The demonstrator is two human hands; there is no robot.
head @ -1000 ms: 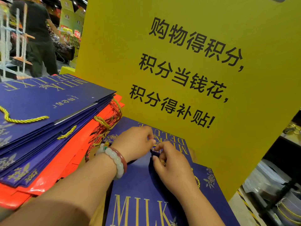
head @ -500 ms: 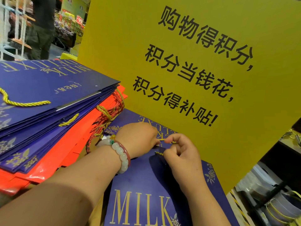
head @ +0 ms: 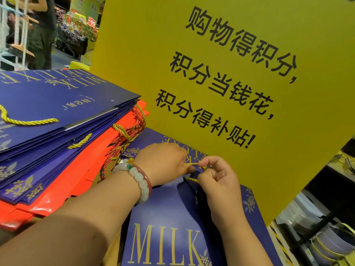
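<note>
gold cord point(head: 193, 164) pinched between left hand point(head: 163, 163) and right hand point(head: 217, 176).

right hand point(head: 217, 181): off blue bag point(head: 172, 208), now pinching gold cord point(head: 192, 163) | cord: drawn out from left hand point(head: 163, 162)

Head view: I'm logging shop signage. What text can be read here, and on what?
"购物得积分, 积分当钱花, 积分得补贴!" on the yellow sign.
"MILK" on the near bag, whose cord the left hand and right hand pinch.
"LUXE", upside down, partly hidden, on the bag behind.
"MILK DELUXE", upside down, on the stack's top bag.
"99" on a red tag.
Gold script on the top bag: too small to read.
</note>
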